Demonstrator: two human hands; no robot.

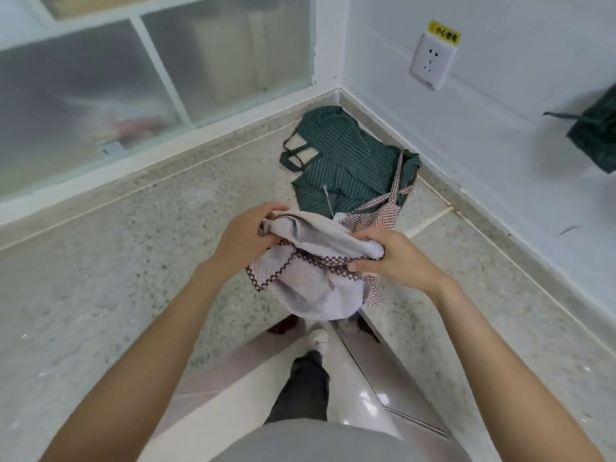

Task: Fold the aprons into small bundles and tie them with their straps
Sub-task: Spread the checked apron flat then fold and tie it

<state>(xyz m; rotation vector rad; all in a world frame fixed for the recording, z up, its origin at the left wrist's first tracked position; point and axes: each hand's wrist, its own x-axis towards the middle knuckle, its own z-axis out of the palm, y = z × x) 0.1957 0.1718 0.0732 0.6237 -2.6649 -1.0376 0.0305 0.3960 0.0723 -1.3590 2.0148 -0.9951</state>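
Note:
A pale apron (320, 261) with red-and-white checked trim hangs bunched in the air over the counter's inner corner. My left hand (246, 238) grips its rolled upper edge at the left end. My right hand (390, 255) clasps the right end, thumb against a checked strap. Part of this apron's checked fabric trails back onto the counter. Behind it, a dark green striped apron (343, 155) lies crumpled in the corner, its green straps looped to the left.
The speckled stone counter (133, 261) runs along a frosted window (100, 78) at the left and a white wall at the right. A wall socket (431, 61) sits on that wall. Another dark green bundle (596, 135) shows at the right edge. My leg and shoe are below.

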